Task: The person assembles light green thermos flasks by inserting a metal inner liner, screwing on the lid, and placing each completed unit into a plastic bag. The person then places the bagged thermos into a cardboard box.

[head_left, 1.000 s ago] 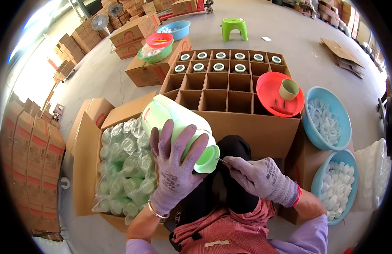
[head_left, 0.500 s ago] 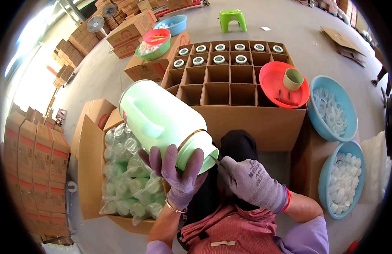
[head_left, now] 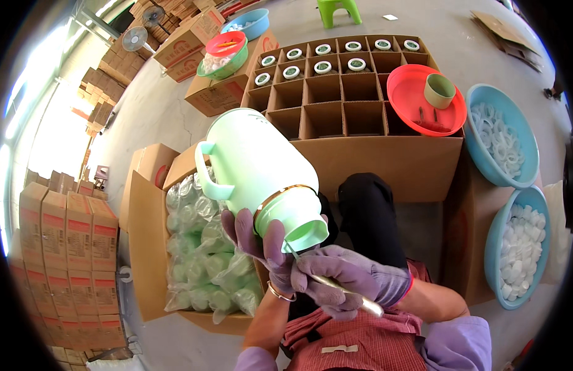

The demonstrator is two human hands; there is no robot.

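A pale green thermos jug (head_left: 262, 154) with a side handle and a gold band lies tilted above my lap, its spouted mouth toward me. My left hand (head_left: 268, 247), in a purple-grey glove, grips it under the neck with the fingers wrapped round. My gloved right hand (head_left: 348, 275) is closed on a slim knife-like tool (head_left: 371, 307) with a silvery handle. The tool's thin tip meets the lower rim of the jug's mouth; the exact shape of its blade is partly hidden by my fingers.
Ahead stands a divided carton (head_left: 379, 167) with several white-topped jugs and a red basin (head_left: 401, 99) on it. A carton (head_left: 145, 247) of bagged green pieces is at left. Blue basins (head_left: 531, 164) of white parts stand at right. A green stool (head_left: 339, 11) is farther off.
The jug has turned, bringing its handle to the left side, and its mouth has shifted slightly right. My right hand has rolled, showing the tool's handle and moving lower under the rim.
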